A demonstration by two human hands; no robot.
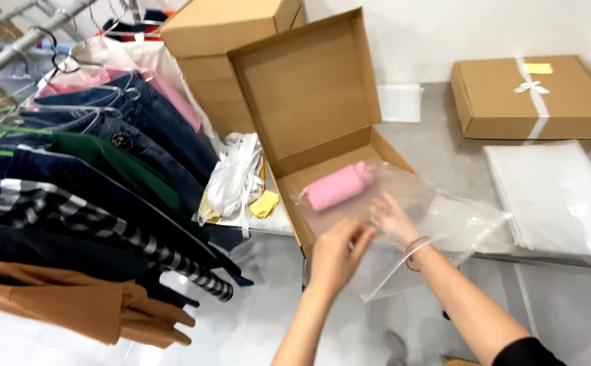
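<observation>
Head view: both hands (366, 237) gripping plastic bag (404, 210)

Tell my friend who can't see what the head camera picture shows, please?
Two bare hands, left hand and right hand, hold a clear plastic bag with a rolled pink item inside, over an open cardboard box on a grey table. Clothes on a rack hang to the left; a ribboned closed box sits behind.
</observation>
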